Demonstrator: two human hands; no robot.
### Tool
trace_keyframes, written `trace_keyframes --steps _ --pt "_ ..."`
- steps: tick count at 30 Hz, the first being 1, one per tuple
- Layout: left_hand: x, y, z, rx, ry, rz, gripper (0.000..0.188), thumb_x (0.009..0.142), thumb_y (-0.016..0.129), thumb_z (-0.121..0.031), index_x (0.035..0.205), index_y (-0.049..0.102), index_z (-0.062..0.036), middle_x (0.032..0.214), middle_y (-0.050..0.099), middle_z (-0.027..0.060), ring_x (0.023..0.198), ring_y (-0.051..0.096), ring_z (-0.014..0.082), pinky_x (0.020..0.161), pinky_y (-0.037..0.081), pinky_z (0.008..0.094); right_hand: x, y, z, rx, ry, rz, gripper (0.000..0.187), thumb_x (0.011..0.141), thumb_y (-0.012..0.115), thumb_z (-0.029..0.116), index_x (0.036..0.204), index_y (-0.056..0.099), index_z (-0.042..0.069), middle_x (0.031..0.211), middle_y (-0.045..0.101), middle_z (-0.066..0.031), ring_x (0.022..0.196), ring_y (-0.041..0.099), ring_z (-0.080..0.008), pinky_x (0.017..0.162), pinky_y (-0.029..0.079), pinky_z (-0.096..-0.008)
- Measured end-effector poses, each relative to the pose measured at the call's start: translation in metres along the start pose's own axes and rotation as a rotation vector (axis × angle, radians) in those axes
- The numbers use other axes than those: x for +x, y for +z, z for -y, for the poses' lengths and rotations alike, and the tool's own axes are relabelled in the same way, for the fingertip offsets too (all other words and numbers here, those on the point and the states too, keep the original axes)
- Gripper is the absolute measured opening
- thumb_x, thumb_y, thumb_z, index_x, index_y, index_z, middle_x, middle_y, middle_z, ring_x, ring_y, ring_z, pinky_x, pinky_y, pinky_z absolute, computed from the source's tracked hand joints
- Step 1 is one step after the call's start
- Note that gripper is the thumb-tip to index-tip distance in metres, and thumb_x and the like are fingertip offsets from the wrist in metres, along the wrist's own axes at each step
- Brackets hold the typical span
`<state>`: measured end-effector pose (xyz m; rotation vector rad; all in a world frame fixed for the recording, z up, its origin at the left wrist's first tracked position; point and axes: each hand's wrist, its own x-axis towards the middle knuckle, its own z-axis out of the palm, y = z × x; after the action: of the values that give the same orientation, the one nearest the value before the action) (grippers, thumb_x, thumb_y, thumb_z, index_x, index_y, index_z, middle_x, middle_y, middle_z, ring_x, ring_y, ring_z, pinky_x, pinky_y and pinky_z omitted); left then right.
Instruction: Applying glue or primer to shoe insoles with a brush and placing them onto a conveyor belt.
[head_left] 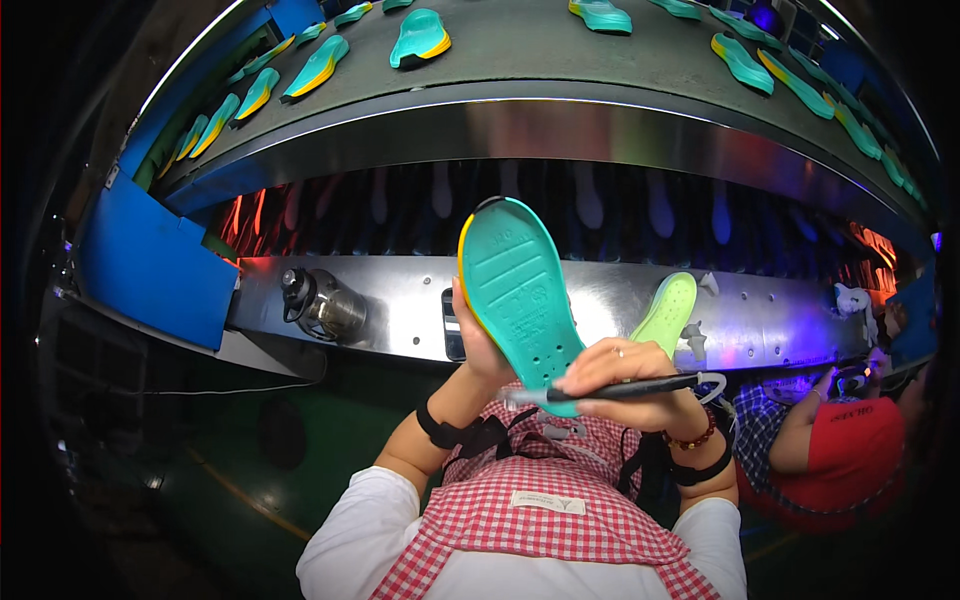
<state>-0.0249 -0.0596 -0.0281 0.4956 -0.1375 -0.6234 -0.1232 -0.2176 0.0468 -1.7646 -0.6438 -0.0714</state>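
A teal shoe sole (515, 280) with a yellow and black edge is held up in front of me, toe end away and heel toward my body. My left hand (478, 335) is closed round its left side; some of its fingers are hidden behind the sole. In my right hand (635, 365) is a brush with a black handle (645, 388), its greyish head pointing left over the heel end. From this view I cannot tell whether the brush touches the sole. Just beyond my right hand, a yellow-green sole (668, 308) lies on the metal ledge (590, 295).
Several teal soles, one of them a sole (420, 38), lie on the dark conveyor belt (510, 60). On the ledge stand a clear bottle (330, 305) with a dark lid and a phone (453, 325). A co-worker's red garment (852, 445) is close at the right.
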Motion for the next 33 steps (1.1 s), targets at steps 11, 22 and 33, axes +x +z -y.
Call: trace_keyframes --steps 11,22,33 --pt "0.008 0.014 -0.015 -0.026 0.185 0.14 0.096 0.073 0.01 -0.079 0.113 0.049 -0.0011 0.091 0.059 0.0199 0.078 0.06 0.0311 0.068 0.05 0.0425 -0.003 -0.011 -0.006 -0.005 -0.019 -0.197 0.022 0.068 0.068 -0.004 0.089 0.065 0.0 0.09 0.065 -0.0119 0.087 0.062 -0.0223 0.079 0.049 -0.0315" --pt "0.012 0.023 -0.027 0.053 0.325 -0.173 0.093 0.073 0.017 -0.079 0.111 0.049 -0.0007 0.092 0.056 0.0189 0.076 0.056 0.0308 0.07 0.046 0.0426 -0.009 -0.011 -0.018 -0.053 0.108 -0.218 0.022 0.067 0.068 -0.004 0.089 0.067 0.002 0.089 0.065 -0.0114 0.088 0.061 -0.0219 0.081 0.047 -0.0319" --pt "-0.018 0.023 -0.004 -0.032 0.009 0.018 0.074 0.086 0.028 -0.059 0.133 0.029 -0.003 0.126 0.042 0.0228 0.112 0.047 0.0345 0.093 0.04 0.0483 -0.005 0.014 -0.032 0.925 0.377 -0.485 0.015 0.079 0.059 -0.002 0.094 0.061 -0.005 0.096 0.063 -0.0163 0.093 0.061 -0.0213 0.083 0.049 -0.0311"
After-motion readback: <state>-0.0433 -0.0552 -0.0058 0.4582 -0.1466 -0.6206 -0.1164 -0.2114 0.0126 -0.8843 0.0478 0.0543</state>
